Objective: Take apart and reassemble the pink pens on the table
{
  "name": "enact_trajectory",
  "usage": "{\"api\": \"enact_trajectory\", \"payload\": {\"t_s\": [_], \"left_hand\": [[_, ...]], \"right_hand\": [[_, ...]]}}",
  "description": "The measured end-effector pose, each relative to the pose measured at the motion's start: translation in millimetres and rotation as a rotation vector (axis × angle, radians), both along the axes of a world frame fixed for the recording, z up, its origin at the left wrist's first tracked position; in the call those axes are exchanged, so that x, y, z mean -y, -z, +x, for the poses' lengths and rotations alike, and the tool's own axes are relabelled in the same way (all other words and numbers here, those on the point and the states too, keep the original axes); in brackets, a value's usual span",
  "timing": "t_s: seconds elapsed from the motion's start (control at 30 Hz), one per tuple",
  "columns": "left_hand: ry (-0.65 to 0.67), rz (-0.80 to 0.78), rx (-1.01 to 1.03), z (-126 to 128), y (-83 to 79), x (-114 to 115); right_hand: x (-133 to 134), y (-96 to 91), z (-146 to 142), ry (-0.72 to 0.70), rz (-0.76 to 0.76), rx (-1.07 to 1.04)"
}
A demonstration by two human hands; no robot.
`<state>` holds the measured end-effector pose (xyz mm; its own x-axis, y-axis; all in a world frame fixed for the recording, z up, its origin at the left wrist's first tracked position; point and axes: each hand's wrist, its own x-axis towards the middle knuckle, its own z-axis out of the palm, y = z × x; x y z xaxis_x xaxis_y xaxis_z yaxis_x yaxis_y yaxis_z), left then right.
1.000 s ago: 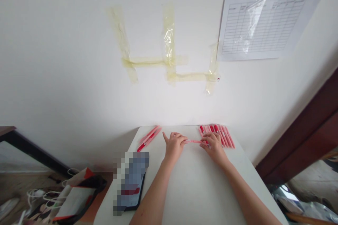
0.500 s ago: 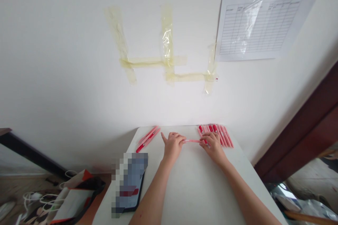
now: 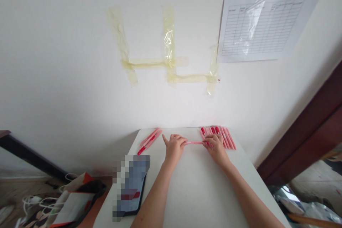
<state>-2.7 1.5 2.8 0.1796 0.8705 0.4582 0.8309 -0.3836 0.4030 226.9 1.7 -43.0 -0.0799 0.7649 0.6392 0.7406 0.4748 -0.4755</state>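
Between my two hands a slim pink pen [image 3: 195, 142] lies level, just over the white tabletop or on it; I cannot tell which. The fingers of my left hand [image 3: 175, 146] pinch its left end, with one finger sticking up and out to the left. My right hand [image 3: 216, 146] pinches the right end, and its fingers hide that tip. Right behind the right hand a row of pink and red pens [image 3: 226, 138] lies side by side, partly covered by the fingers. Left of my left hand rests a small bunch of similar pens [image 3: 150, 141], lying slantwise.
The white table [image 3: 203, 192] stands against a wall with yellowish tape strips [image 3: 169, 39] and a taped-up printed sheet [image 3: 262, 28]. A phone [image 3: 133, 185], its screen blurred out, lies at the table's left edge. Bags [image 3: 77, 203] and cables stand on the floor at left.
Almost nothing differs. Both hands keep hold of the pen in the same place, and the right fingertips have shifted very slightly.
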Motion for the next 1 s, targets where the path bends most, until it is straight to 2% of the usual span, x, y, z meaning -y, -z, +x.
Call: {"api": "enact_trajectory", "payload": {"t_s": [0.27,0.57,0.8,1.0], "left_hand": [[-0.016,0.008,-0.021,-2.2,1.2,-0.7],[-0.029,-0.064,-0.065,-5.8,2.6,-1.7],[0.013,-0.162,-0.091,-5.3,8.5,-2.7],[0.063,-0.2,-0.095,0.5,11.9,-1.6]], "right_hand": [[1.0,-2.9,0.9,0.013,0.023,-0.036],[1.0,-3.4,5.8,0.076,0.013,-0.062],[0.4,-0.6,2.7,0.044,0.041,-0.009],[8.3,-9.2,-6.5,0.023,0.077,0.051]]}}
